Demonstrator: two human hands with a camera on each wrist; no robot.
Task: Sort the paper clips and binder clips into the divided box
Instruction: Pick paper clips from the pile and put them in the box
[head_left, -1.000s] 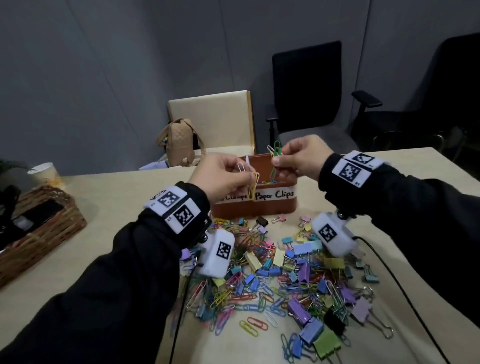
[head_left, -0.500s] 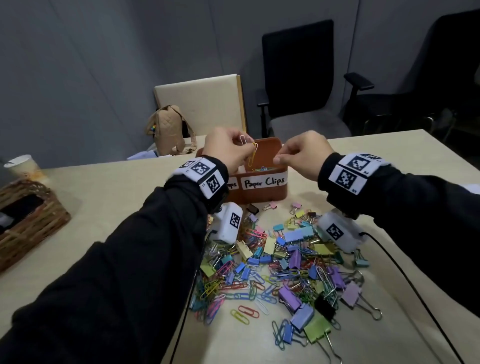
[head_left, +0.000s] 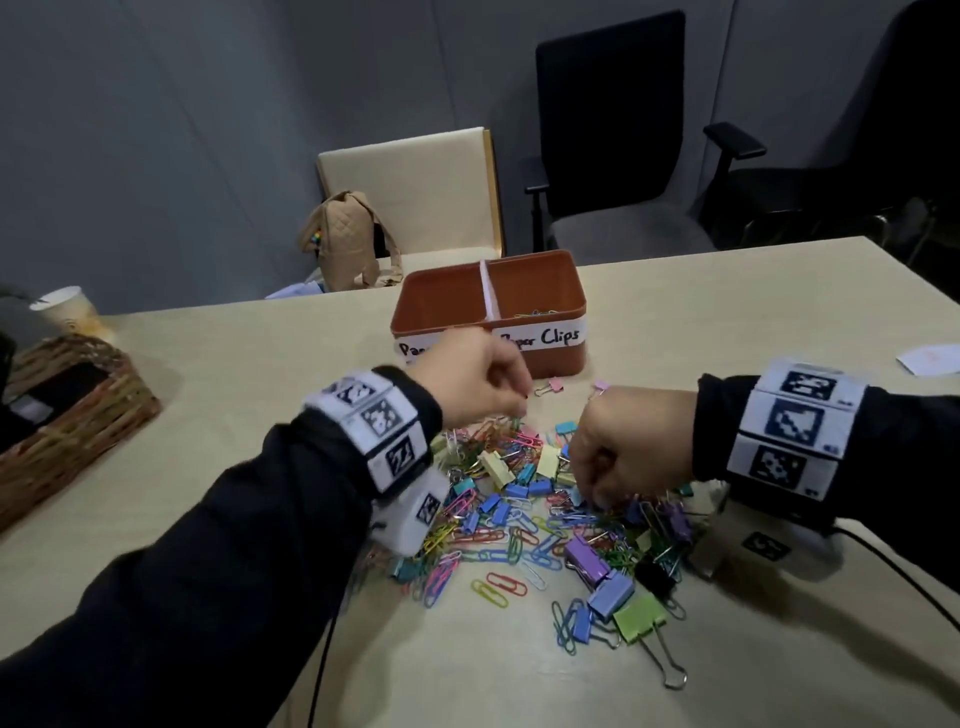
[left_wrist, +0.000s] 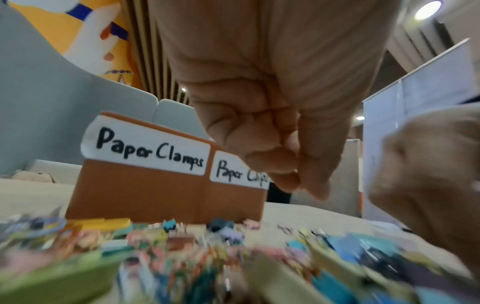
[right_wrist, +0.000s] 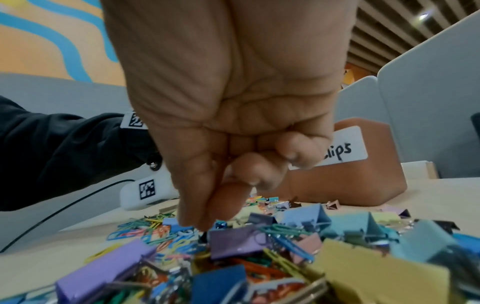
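A brown divided box (head_left: 558, 359) stands at the table's far middle, labelled "Paper Clamps" on the left (left_wrist: 150, 146) and "Paper Clips" on the right. A few paper clips (head_left: 535, 313) lie in the right half. A pile of coloured paper clips and binder clips (head_left: 519, 519) spreads in front of it. My left hand (head_left: 519, 410) hovers over the pile's far edge, thumb and forefinger pressed together (left_wrist: 298, 185) with nothing seen between them. My right hand (head_left: 597, 501) reaches down with curled fingers (right_wrist: 228, 203) into the pile's right side; whether they pinch a clip is hidden.
A wicker basket (head_left: 67, 415) and a paper cup (head_left: 65, 309) sit at the far left. A beige chair with a bag (head_left: 353, 239) and black chairs (head_left: 613, 130) stand behind the table. A paper slip (head_left: 930, 358) lies far right. A black cable (head_left: 909, 582) trails from my right wrist.
Both hands have come back from above the box down to the pile. The paper clips they held over the right compartment are no longer in them.
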